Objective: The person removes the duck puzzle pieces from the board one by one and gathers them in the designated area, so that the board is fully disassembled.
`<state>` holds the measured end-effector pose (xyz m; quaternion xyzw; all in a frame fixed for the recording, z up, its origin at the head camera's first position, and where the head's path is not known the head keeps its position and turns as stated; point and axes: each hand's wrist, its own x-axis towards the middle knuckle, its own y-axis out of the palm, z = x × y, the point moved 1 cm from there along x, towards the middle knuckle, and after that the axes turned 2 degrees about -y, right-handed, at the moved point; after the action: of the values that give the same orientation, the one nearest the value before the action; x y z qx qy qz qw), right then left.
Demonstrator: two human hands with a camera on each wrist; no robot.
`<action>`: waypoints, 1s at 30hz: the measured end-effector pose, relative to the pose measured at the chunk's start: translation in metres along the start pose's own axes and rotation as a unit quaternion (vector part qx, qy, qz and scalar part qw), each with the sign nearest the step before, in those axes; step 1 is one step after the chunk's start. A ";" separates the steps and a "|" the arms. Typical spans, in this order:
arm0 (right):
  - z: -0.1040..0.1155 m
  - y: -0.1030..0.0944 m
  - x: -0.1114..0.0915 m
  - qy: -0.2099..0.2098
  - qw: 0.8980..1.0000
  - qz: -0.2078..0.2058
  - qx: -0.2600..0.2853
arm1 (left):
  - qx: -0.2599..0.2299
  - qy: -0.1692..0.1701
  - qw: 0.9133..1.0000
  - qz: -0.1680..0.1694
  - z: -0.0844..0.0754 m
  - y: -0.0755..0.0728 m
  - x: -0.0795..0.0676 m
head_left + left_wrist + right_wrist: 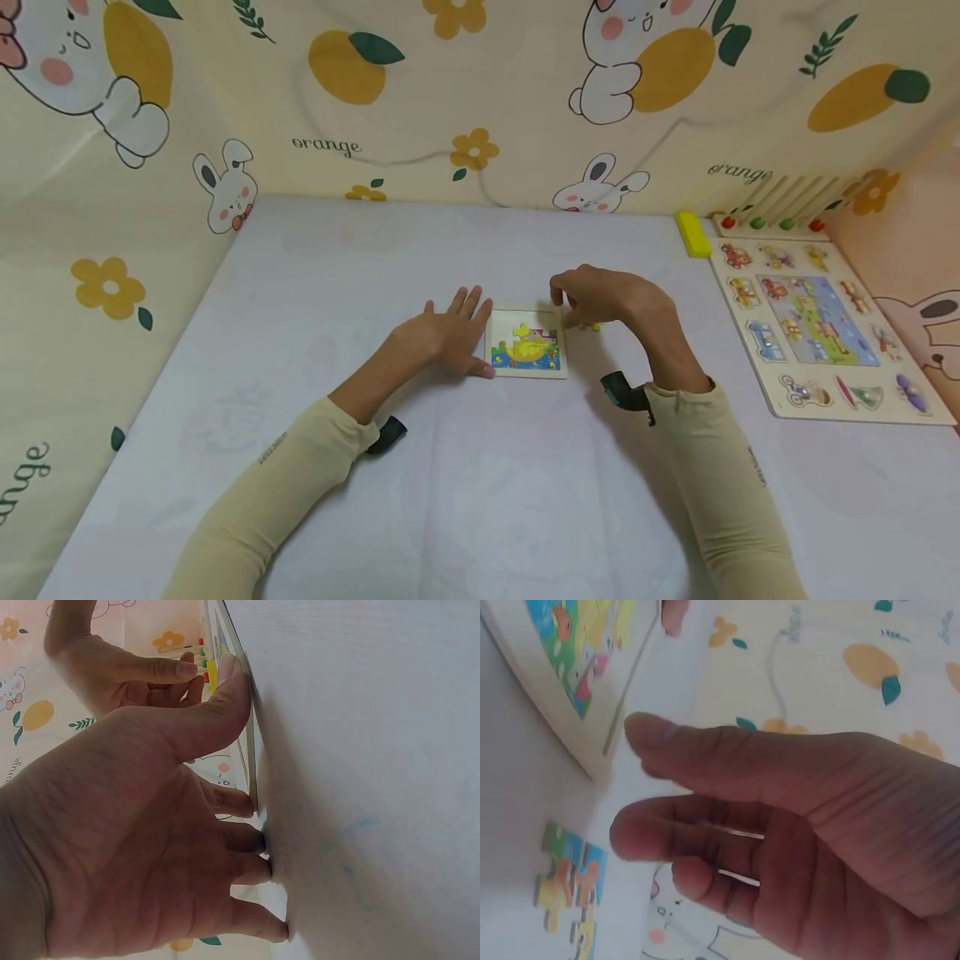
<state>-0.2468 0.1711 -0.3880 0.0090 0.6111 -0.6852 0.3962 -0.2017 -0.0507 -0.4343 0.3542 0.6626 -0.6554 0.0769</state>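
A small framed jigsaw puzzle [525, 344] with a yellow picture, partly filled, lies on the white table in the head view. My left hand [447, 335] rests flat with spread fingers along its left edge, the thumb by the lower left corner. Above the frame's right edge hovers my right hand [607, 296], its fingers bent loosely and a gap between thumb and fingers. Nothing shows in that gap in the right wrist view. Below that hand, loose jigsaw pieces [568, 877] lie beside the frame; in the head view the hand mostly hides them.
At the right lies a large wooden picture board [765, 392] with several shaped pieces. Behind it stands a rack of wooden rods with coloured beads [787, 224], next to a yellow block [692, 234]. A patterned cloth [420, 158] rises behind the table.
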 end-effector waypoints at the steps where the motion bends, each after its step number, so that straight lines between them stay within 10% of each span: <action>1: 0.002 0.001 0.002 -0.008 1.000 0.001 0.002 | 0.000 0.000 1.000 0.000 0.000 0.000 0.000; 30: 0.033 0.022 0.025 -0.081 0.996 0.021 0.004 | 0.012 0.002 1.000 0.006 0.001 0.000 0.000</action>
<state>-0.2359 0.1315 -0.4103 -0.0324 0.5737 -0.6777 0.4589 -0.2025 -0.0513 -0.4345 0.3604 0.6526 -0.6623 0.0749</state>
